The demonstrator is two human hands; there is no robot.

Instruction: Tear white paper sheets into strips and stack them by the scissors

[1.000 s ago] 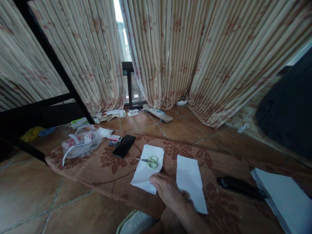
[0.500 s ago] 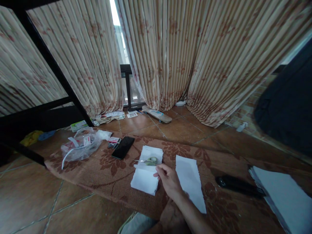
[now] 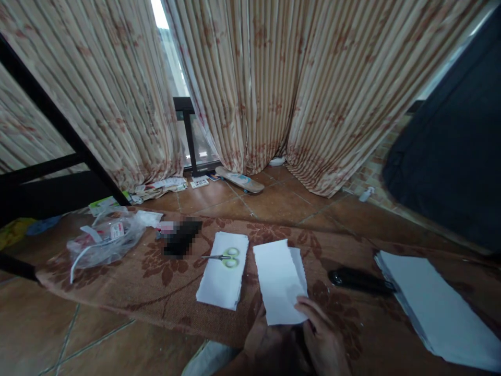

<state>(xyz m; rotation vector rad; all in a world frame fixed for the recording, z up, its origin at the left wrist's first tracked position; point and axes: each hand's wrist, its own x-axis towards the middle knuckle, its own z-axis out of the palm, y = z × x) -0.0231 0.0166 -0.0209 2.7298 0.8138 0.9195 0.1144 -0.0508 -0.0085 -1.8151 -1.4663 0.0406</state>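
My right hand (image 3: 323, 337) grips the near right corner of a white paper strip (image 3: 278, 279) with thumb and fingers. My left hand (image 3: 260, 338) holds the near left edge of the same strip from below, in dim light. The strip is raised slightly over the brown patterned rug (image 3: 117, 271), and the edge of another sheet (image 3: 301, 265) shows beneath it. To the left lies a small pile of white paper (image 3: 219, 284) with green-handled scissors (image 3: 226, 257) on top.
A black elongated tool (image 3: 358, 279) and a stack of white sheets (image 3: 434, 308) lie to the right. A clear plastic bag (image 3: 104, 240) and a blurred dark object (image 3: 182, 237) sit left. Curtains (image 3: 254, 89), a small skateboard (image 3: 239, 179), a black frame (image 3: 58, 125) and a dark bag (image 3: 450, 156) surround the rug.
The hand left the pile with the scissors and went right to the other strip. Both hands now hold that strip's near end, lifted. The view has shifted to the right.
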